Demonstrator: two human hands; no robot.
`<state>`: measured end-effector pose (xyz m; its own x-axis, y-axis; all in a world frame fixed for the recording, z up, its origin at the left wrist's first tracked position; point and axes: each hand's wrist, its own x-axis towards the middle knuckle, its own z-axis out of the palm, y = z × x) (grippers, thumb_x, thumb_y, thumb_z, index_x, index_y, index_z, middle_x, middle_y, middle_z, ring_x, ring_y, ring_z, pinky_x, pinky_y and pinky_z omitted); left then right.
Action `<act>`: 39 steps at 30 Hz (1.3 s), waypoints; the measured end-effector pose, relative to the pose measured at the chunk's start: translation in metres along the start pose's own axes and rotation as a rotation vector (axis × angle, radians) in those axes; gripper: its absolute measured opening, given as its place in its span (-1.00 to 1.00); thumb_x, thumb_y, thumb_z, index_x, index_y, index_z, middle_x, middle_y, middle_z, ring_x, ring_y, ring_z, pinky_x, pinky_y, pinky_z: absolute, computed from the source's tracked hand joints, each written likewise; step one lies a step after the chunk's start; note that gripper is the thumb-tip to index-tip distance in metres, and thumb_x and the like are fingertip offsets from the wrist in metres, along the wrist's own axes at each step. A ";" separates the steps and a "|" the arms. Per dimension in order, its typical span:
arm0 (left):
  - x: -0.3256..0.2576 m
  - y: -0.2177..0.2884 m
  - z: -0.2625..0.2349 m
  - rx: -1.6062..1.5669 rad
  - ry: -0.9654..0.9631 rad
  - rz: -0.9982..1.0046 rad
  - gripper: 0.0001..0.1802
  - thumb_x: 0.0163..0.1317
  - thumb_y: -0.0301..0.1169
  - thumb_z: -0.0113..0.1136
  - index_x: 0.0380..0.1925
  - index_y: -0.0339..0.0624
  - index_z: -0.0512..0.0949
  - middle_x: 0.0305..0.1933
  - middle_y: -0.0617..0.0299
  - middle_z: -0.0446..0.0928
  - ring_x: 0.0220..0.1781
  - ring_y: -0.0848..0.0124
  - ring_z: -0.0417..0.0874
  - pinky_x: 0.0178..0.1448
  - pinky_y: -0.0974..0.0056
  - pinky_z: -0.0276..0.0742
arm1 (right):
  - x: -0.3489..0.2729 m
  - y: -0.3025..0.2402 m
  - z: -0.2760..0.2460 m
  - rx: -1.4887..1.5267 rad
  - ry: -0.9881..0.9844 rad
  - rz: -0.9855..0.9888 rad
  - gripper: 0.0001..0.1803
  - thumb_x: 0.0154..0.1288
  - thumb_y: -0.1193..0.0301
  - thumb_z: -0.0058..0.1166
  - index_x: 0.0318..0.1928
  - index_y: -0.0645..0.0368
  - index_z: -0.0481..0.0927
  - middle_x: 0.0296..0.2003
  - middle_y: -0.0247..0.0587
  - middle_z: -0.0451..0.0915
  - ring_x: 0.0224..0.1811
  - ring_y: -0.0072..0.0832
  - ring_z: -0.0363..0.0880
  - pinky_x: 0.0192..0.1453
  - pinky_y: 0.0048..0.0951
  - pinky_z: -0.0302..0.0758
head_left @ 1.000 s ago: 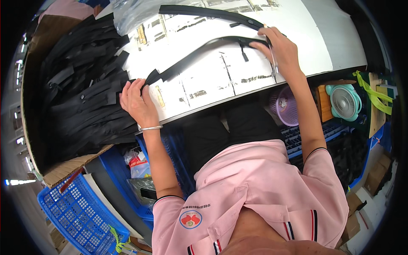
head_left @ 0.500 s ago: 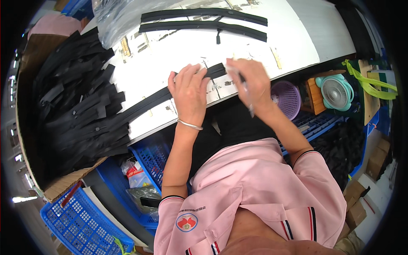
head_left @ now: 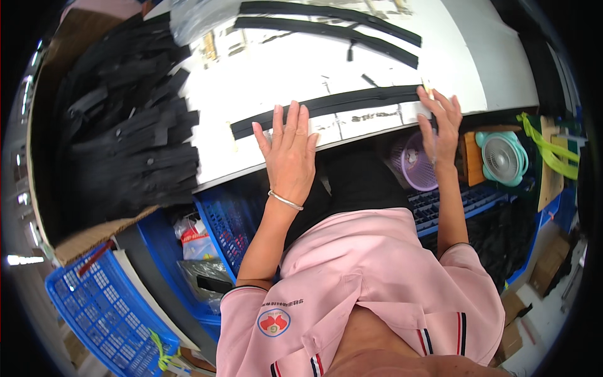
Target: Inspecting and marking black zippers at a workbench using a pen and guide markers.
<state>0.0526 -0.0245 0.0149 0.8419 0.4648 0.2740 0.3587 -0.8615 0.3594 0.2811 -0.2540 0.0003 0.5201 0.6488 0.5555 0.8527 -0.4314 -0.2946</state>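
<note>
A long black zipper (head_left: 352, 100) lies across the white worktable (head_left: 251, 75) near its front edge. Flat on its left half rests my left hand (head_left: 290, 151), fingers spread. My right hand (head_left: 445, 129) is at the zipper's right end, fingertips touching or just over it, thumb and fingers apart. A small pull tab (head_left: 369, 80) sticks up from the zipper's far side. Farther back, two more black zippers (head_left: 326, 31) lie side by side, the nearer one with its pull tab (head_left: 350, 51) hanging toward me.
A cardboard box (head_left: 38, 144) heaped with black zippers (head_left: 125, 132) borders the table's left side. Clear plastic (head_left: 195, 19) lies at the back left. Below the front edge are a purple basket (head_left: 419, 166), a turquoise fan (head_left: 502, 156) and blue crates (head_left: 107, 314).
The zipper has come right, off the heap, and now lies whole on the table. My right hand has moved right to its end; my left hand has flattened with fingers spread.
</note>
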 end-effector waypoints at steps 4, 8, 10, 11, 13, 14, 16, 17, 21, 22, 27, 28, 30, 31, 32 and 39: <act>-0.016 -0.012 -0.010 0.027 0.005 -0.116 -0.39 0.44 -0.27 0.23 0.45 -0.18 0.41 0.57 0.15 0.34 0.66 0.03 0.17 0.62 -0.41 -0.39 | -0.006 0.003 0.002 -0.018 0.029 -0.017 -0.66 0.36 0.45 0.30 0.13 0.12 0.65 0.14 -0.32 0.72 0.33 -0.30 0.54 0.61 0.02 0.13; -0.030 -0.037 -0.021 0.038 0.073 -0.204 -0.32 0.36 -0.20 0.32 0.45 -0.14 0.42 0.56 0.16 0.36 0.67 0.02 0.14 0.59 -0.45 -0.43 | 0.001 -0.003 -0.001 -0.019 0.021 -0.006 -0.70 0.38 0.48 0.28 0.10 0.11 0.66 0.09 -0.33 0.74 0.31 -0.32 0.56 0.61 -0.01 0.15; -0.031 -0.042 -0.024 0.031 0.086 -0.197 -0.28 0.32 -0.17 0.37 0.44 -0.13 0.43 0.54 0.17 0.39 0.66 0.01 0.15 0.60 -0.42 -0.43 | 0.008 -0.010 -0.004 -0.024 0.008 0.013 -0.73 0.39 0.48 0.27 0.08 0.10 0.67 0.07 -0.34 0.75 0.30 -0.32 0.56 0.61 -0.02 0.15; -0.032 -0.043 -0.022 0.034 0.096 -0.187 -0.28 0.32 -0.15 0.37 0.44 -0.13 0.44 0.53 0.17 0.40 0.65 0.02 0.17 0.60 -0.39 -0.40 | 0.012 -0.017 -0.005 -0.042 0.002 0.052 -0.76 0.42 0.47 0.23 0.07 0.10 0.67 0.05 -0.32 0.75 0.28 -0.33 0.57 0.61 -0.05 0.15; -0.032 -0.042 -0.020 0.033 0.110 -0.181 -0.28 0.31 -0.14 0.38 0.43 -0.12 0.44 0.51 0.18 0.42 0.64 0.03 0.19 0.61 -0.37 -0.38 | 0.024 -0.035 -0.006 -0.064 -0.005 0.085 -0.79 0.46 0.46 0.20 0.05 0.09 0.68 0.04 -0.31 0.76 0.26 -0.34 0.59 0.61 -0.07 0.15; -0.033 -0.042 -0.019 0.046 0.114 -0.188 -0.29 0.32 -0.17 0.37 0.44 -0.07 0.44 0.52 0.21 0.41 0.64 0.07 0.20 0.62 -0.30 -0.33 | 0.032 -0.049 -0.005 0.105 -0.002 0.109 -0.80 0.49 0.45 0.16 0.06 0.09 0.68 0.03 -0.29 0.76 0.24 -0.36 0.60 0.61 -0.09 0.17; -0.034 -0.042 -0.019 0.051 0.116 -0.193 -0.31 0.32 -0.19 0.36 0.45 -0.02 0.44 0.53 0.25 0.41 0.64 0.11 0.21 0.63 -0.23 -0.29 | 0.048 -0.084 -0.002 0.364 -0.056 0.189 -0.79 0.54 0.43 0.08 0.08 0.10 0.68 0.01 -0.27 0.76 0.16 -0.40 0.65 0.58 -0.10 0.23; -0.034 -0.043 -0.018 0.053 0.133 -0.186 -0.31 0.31 -0.19 0.37 0.44 -0.02 0.46 0.52 0.25 0.42 0.63 0.12 0.23 0.62 -0.22 -0.26 | 0.054 -0.099 0.004 0.464 -0.082 0.205 -0.80 0.53 0.41 0.10 0.03 0.13 0.71 -0.02 -0.26 0.77 0.12 -0.42 0.66 0.47 -0.17 0.38; -0.035 -0.043 -0.019 0.050 0.156 -0.190 -0.31 0.28 -0.16 0.40 0.41 -0.02 0.49 0.48 0.26 0.47 0.60 0.13 0.28 0.61 -0.21 -0.23 | 0.081 -0.161 0.041 1.017 -0.219 0.299 -0.83 0.44 0.49 0.22 -0.03 0.24 0.75 -0.18 -0.21 0.77 -0.29 -0.58 0.66 -0.19 -0.55 0.57; -0.035 -0.043 -0.019 0.046 0.158 -0.193 -0.31 0.28 -0.16 0.40 0.41 -0.02 0.49 0.48 0.26 0.47 0.60 0.13 0.28 0.61 -0.21 -0.23 | 0.084 -0.172 0.052 1.013 -0.223 0.297 -0.83 0.44 0.49 0.22 -0.03 0.24 0.75 -0.18 -0.21 0.77 -0.29 -0.58 0.66 -0.19 -0.55 0.57; -0.034 -0.040 -0.015 0.052 0.190 -0.183 -0.34 0.29 -0.07 0.37 0.33 -0.10 0.55 0.42 0.26 0.51 0.57 0.12 0.30 0.58 -0.28 -0.24 | 0.084 -0.186 0.107 0.928 -0.322 0.208 -0.83 0.46 0.45 0.20 -0.14 0.36 0.70 -0.28 -0.26 0.75 -0.52 -0.66 0.56 -0.45 -0.53 0.43; -0.034 -0.041 -0.015 0.052 0.192 -0.193 -0.34 0.29 -0.07 0.37 0.33 -0.10 0.55 0.42 0.26 0.51 0.57 0.12 0.30 0.58 -0.28 -0.24 | 0.083 -0.187 0.109 0.929 -0.332 0.202 -0.83 0.46 0.45 0.20 -0.14 0.36 0.70 -0.28 -0.26 0.75 -0.52 -0.66 0.56 -0.45 -0.53 0.43; -0.034 -0.042 -0.014 0.058 0.212 -0.180 -0.35 0.29 -0.06 0.37 0.32 -0.10 0.57 0.41 0.26 0.51 0.57 0.12 0.30 0.58 -0.29 -0.25 | 0.083 -0.190 0.109 0.865 -0.283 0.157 -0.81 0.48 0.43 0.18 -0.17 0.36 0.68 -0.30 -0.27 0.72 -0.57 -0.62 0.52 -0.48 -0.48 0.41; -0.035 -0.042 -0.014 0.057 0.214 -0.188 -0.35 0.29 -0.06 0.37 0.32 -0.10 0.57 0.41 0.26 0.51 0.57 0.12 0.30 0.58 -0.29 -0.25 | 0.082 -0.192 0.108 0.865 -0.291 0.153 -0.81 0.48 0.43 0.18 -0.17 0.36 0.68 -0.30 -0.27 0.72 -0.57 -0.62 0.52 -0.48 -0.48 0.41; -0.036 -0.042 -0.013 0.051 0.216 -0.192 -0.35 0.29 -0.05 0.37 0.31 -0.10 0.57 0.41 0.26 0.51 0.57 0.12 0.30 0.58 -0.29 -0.25 | 0.082 -0.193 0.108 0.862 -0.297 0.173 -0.81 0.48 0.42 0.17 -0.18 0.34 0.68 -0.29 -0.29 0.73 -0.58 -0.60 0.53 -0.48 -0.48 0.41; -0.035 -0.043 -0.010 0.041 0.233 -0.186 -0.37 0.30 -0.05 0.35 0.31 -0.10 0.58 0.40 0.26 0.52 0.56 0.12 0.31 0.57 -0.30 -0.26 | 0.083 -0.195 0.108 0.805 -0.304 0.161 -0.82 0.48 0.42 0.17 -0.17 0.32 0.68 -0.30 -0.30 0.72 -0.58 -0.57 0.53 -0.48 -0.49 0.41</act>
<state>0.0034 -0.0015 -0.0013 0.6467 0.6456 0.4062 0.5179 -0.7626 0.3876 0.1630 -0.0482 0.0197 0.5300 0.8064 0.2624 0.4833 -0.0330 -0.8748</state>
